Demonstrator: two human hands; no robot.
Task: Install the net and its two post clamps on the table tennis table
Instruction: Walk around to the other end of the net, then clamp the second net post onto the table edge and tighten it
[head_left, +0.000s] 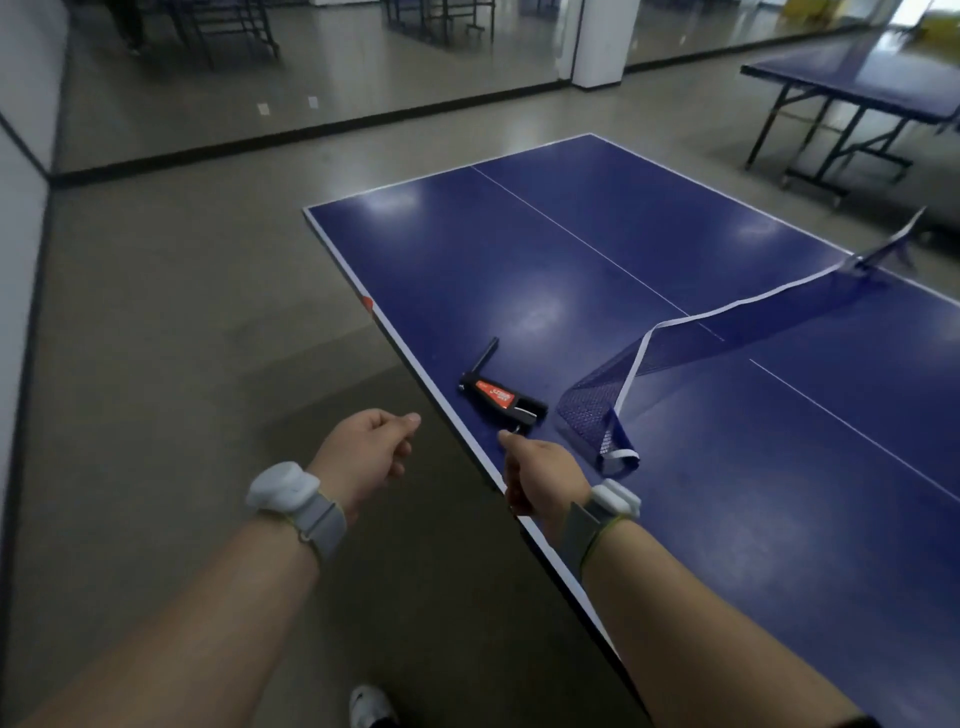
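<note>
Bare, your left hand (363, 452) hangs loosely curled over the floor, fingers holding nothing. Your right hand (540, 475) reaches over the table (779, 545) edge, fingertips touching the black-and-red post clamp (501, 397). Just beyond, the net (727, 343) lies slack, rising toward the far side.

Dim, even indoor light is filling the room, with brighter daylight bleeding in at the upper right of the frame. Soft pale glare patches are sitting on the blue worktop (597, 249), and the grey floor (156, 338) is reflecting faintly. A weak shadow is lying under the worktop's near edge. Wide-angle distortion is bending lines at the frame's edges, and everything is looking slightly soft.
</note>
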